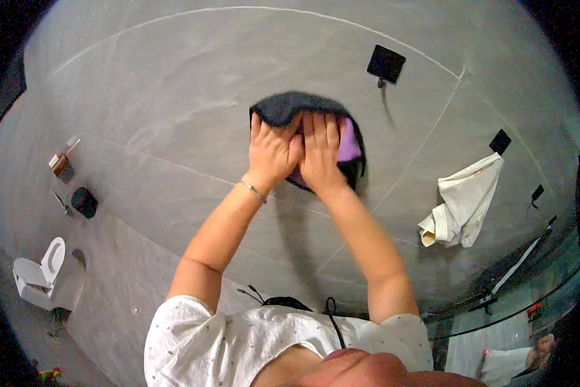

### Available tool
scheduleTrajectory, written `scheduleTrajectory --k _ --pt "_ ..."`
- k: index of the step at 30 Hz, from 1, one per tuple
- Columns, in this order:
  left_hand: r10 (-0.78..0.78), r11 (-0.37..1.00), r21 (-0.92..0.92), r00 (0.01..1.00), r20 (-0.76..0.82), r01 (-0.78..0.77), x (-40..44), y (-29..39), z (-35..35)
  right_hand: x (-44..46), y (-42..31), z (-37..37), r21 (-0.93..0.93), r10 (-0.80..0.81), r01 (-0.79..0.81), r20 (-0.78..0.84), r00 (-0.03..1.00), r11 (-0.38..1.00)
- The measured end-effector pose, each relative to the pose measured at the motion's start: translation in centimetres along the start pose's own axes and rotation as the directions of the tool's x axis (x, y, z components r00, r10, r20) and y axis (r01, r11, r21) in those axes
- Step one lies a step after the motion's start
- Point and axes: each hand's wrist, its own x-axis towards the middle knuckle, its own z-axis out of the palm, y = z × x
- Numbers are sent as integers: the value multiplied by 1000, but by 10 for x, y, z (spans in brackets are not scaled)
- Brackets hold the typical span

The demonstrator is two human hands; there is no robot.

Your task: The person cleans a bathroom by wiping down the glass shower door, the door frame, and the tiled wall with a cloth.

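Note:
My left hand (272,151) and my right hand (321,151) are side by side in the middle of the head view, both arms stretched up. Between them and the grey tiled wall (193,84) they hold a cloth (349,143), dark grey on one side and purple on the other, with a black border. Its dark upper part folds down over the fingertips, which are partly hidden. The fingers are fairly straight and press on the purple side. A thin bracelet circles my left wrist.
A black square hook plate (386,63) is on the wall above right. A white garment (465,201) hangs from another hook (500,142). On the left are a toilet (38,276), a black holder (84,202) and a small wall item (60,164). A dark rail (522,261) runs lower right.

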Motion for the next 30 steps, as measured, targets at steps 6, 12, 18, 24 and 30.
scheduleTrajectory --k 6,12,18,24,30 --pt "113 993 35 985 -131 -109 70 -40 -12 84 4 -16 -207 1 -5 -15 1000 978" --pt "154 977 161 984 -87 -139 125 -80 -11 149 17 -19 16 -28 33 -274 961 999" --pt "171 981 119 976 -134 -156 134 -61 -32 156 18 -13 275 124 -82 -140 982 958" --pt "66 997 37 991 -118 -62 97 -59 -23 126 -1 -13 144 90 -70 -141 986 987" --pt "50 999 21 992 -118 -48 31 -61 -9 67 -26 12 -198 39 -33 28 999 980"
